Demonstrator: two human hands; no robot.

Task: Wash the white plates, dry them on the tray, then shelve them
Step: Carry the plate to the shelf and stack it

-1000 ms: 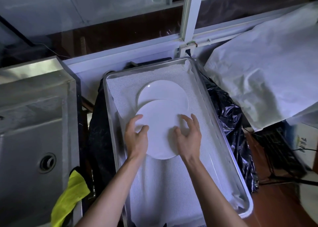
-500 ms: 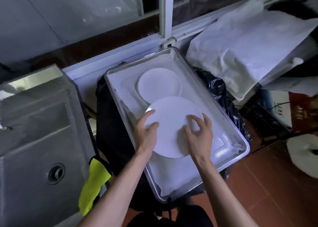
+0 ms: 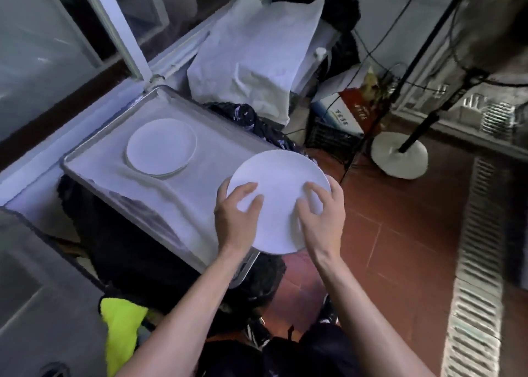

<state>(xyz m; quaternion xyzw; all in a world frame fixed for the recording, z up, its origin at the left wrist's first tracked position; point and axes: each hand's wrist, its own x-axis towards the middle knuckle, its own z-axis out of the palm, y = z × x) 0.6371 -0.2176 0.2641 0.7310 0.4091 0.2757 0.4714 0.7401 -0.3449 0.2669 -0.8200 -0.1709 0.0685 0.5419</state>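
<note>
I hold one white plate (image 3: 278, 194) in the air with both hands, past the tray's right corner and over the red floor. My left hand (image 3: 235, 216) grips its left rim, fingers curled onto the top face. My right hand (image 3: 321, 214) grips its right rim the same way. A second white plate (image 3: 161, 146) lies flat on the white cloth in the metal tray (image 3: 94, 148), toward the far end.
The steel sink (image 3: 28, 305) is at lower left with a yellow cloth (image 3: 120, 328) hanging beside it. Black plastic bags (image 3: 128, 256) sit under the tray. A white sheet (image 3: 257, 62), boxes, cables and a fan base (image 3: 400, 156) crowd the right. A floor drain grate (image 3: 480, 262) runs along the right.
The plate has been lifted off the tray and carried right, out over the floor. My view has swung right. The other plate stays on the cloth.
</note>
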